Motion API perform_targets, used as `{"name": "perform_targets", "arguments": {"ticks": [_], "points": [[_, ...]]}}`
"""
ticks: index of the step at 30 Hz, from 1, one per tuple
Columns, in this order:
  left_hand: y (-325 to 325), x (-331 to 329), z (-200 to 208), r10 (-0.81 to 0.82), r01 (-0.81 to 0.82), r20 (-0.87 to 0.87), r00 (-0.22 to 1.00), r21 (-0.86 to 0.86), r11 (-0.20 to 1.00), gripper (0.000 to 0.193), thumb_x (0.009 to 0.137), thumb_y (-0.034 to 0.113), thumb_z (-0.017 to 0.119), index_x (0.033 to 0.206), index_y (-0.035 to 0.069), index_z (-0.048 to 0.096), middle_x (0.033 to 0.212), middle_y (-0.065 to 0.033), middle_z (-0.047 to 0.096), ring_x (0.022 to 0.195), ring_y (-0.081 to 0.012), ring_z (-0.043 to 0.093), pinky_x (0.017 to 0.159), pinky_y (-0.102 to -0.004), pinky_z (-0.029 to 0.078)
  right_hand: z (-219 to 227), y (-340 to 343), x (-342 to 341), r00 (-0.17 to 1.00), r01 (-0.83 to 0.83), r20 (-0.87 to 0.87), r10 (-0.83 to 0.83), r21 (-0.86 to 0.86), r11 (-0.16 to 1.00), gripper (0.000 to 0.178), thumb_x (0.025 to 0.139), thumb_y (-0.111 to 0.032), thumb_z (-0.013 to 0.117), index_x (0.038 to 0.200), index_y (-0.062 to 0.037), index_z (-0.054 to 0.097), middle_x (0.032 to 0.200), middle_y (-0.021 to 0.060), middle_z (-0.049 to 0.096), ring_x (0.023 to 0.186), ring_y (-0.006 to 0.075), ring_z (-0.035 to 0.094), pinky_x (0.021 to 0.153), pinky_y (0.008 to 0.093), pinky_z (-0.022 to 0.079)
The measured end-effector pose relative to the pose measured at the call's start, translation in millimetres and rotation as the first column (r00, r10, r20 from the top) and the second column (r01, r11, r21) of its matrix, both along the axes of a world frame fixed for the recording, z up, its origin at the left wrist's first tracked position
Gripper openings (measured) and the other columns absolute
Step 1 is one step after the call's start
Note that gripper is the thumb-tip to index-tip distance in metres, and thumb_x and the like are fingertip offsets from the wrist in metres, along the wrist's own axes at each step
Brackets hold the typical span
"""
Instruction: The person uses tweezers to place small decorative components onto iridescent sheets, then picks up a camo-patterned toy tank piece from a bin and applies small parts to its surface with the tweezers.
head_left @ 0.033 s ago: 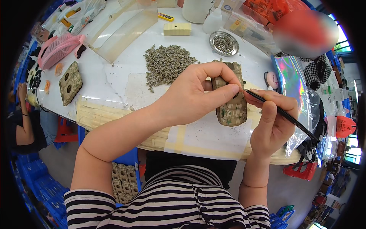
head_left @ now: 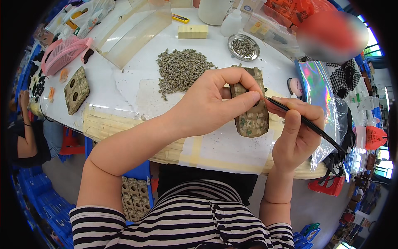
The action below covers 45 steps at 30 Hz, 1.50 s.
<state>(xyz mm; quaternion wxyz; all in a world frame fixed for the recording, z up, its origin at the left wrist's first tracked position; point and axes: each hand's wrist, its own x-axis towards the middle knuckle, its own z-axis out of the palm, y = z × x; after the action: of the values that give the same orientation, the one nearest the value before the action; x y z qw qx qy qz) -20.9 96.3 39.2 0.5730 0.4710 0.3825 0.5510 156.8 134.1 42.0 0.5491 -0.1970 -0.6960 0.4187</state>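
Observation:
Over the near right of the table, my left hand (head_left: 207, 101) is closed, its thumb and forefinger pinched together. What they grip, if anything, is too small or hidden. Beneath and beside those fingers is a camouflage-patterned block (head_left: 253, 123), partly covered by them. My right hand (head_left: 296, 135) grips a slim black pen-like tool (head_left: 317, 128), whose thin tip points at the left fingertips. Beyond the left hand lies a loose heap of small metallic-looking pieces (head_left: 181, 70). More of them fill a round metal dish (head_left: 253, 54) behind the block.
Another camouflage piece with two round holes (head_left: 76, 91) lies at left, near a pink mesh item (head_left: 64, 54). A pale block (head_left: 192, 32), a white squeeze bottle (head_left: 231, 23) and a clear curved panel (head_left: 139, 35) stand behind. Shiny plastic bags (head_left: 317, 83) lie right. Another person's arm (head_left: 27, 128) shows far left.

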Motion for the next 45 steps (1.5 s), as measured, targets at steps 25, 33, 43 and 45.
{"name": "perform_targets", "arguments": {"ticks": [25, 33, 43, 45], "points": [[2, -8, 8, 0.038, -0.02, 0.143, 0.989, -0.128, 0.992, 0.031, 0.087, 0.01, 0.054, 0.118, 0.004, 0.052, 0.108, -0.0058, 0.058, 0.096, -0.0121, 0.059, 0.082, -0.0314, 0.053, 3, -2, -1, 0.998, -0.023, 0.062, 0.015, 0.133, 0.991, 0.014, 0.089, -0.006, 0.062, 0.094, 0.0024, 0.053, 0.093, 0.0185, 0.065, 0.09, 0.0249, 0.065, 0.083, 0.034, 0.051], [1, -6, 9, 0.022, 0.001, 0.155, 0.988, -0.142, 0.99, 0.034, 0.085, 0.006, 0.053, 0.119, 0.003, 0.05, 0.108, -0.0063, 0.057, 0.097, -0.0132, 0.058, 0.085, -0.0334, 0.052, 2, -1, -1, 0.989, 0.013, 0.145, -0.04, 0.183, 0.983, 0.014, 0.085, -0.007, 0.066, 0.09, 0.0014, 0.057, 0.091, 0.0168, 0.067, 0.088, 0.0246, 0.065, 0.081, 0.0327, 0.05], [1, -8, 7, 0.012, 0.006, 0.137, 0.99, -0.129, 0.992, 0.034, 0.086, 0.008, 0.056, 0.12, 0.004, 0.05, 0.106, -0.0047, 0.058, 0.095, -0.0105, 0.058, 0.081, -0.0298, 0.052, -2, -1, -5, 0.989, 0.049, 0.129, -0.077, 0.211, 0.976, 0.017, 0.082, -0.009, 0.07, 0.089, 0.0014, 0.058, 0.087, 0.0163, 0.067, 0.083, 0.0255, 0.066, 0.077, 0.0333, 0.052], [1, -7, 5, 0.012, 0.006, 0.147, 0.989, -0.126, 0.992, 0.034, 0.087, 0.008, 0.056, 0.12, 0.004, 0.05, 0.106, -0.0045, 0.059, 0.095, -0.0099, 0.058, 0.08, -0.0286, 0.052, -2, 0, -5, 0.988, 0.05, 0.134, -0.081, 0.219, 0.974, 0.017, 0.082, -0.009, 0.07, 0.088, 0.0012, 0.058, 0.086, 0.0161, 0.067, 0.082, 0.0257, 0.066, 0.076, 0.0334, 0.052]]}}
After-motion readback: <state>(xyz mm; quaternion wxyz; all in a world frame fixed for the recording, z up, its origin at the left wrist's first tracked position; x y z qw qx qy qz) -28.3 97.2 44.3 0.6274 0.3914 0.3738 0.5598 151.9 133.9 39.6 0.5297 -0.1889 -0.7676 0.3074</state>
